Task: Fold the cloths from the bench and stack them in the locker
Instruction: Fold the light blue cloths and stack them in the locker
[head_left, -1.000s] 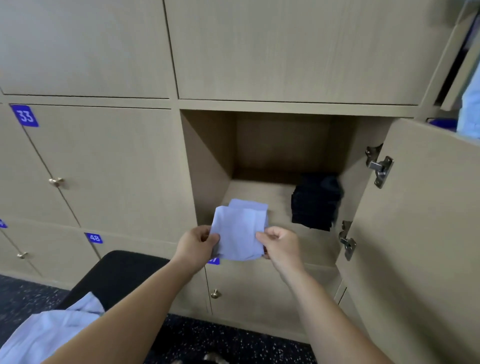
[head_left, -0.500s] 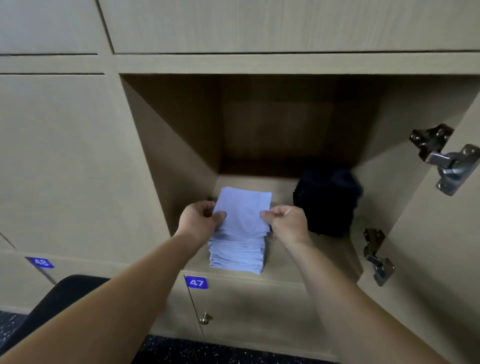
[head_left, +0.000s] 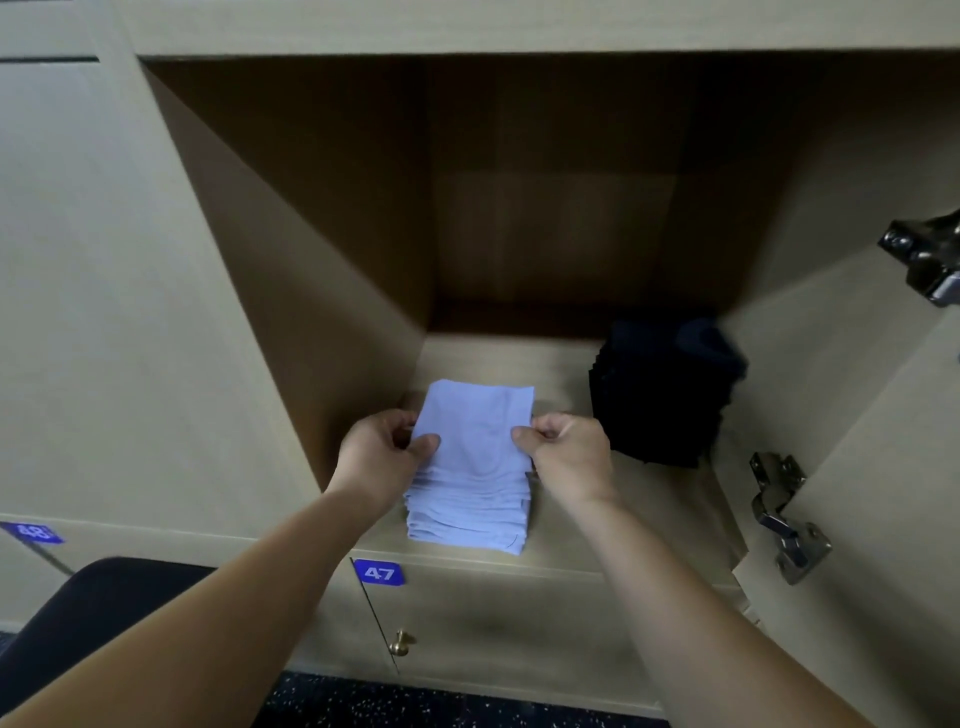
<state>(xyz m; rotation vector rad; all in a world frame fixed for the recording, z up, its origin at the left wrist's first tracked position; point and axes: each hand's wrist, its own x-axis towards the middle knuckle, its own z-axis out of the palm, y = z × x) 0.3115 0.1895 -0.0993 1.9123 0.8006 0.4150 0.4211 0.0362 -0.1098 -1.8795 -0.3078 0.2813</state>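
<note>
Curled fingers (head_left: 423, 444) of the left hand (head_left: 382, 460) and right hand (head_left: 571, 457) pinch a folded cloth (head_left: 478, 421) on the stack (head_left: 467, 525) — dark pile (head_left: 660, 400) to their right.

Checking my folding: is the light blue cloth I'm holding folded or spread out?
Folded: the light blue cloth is a compact rectangle, left hand and right hand pinching its sides.
</note>
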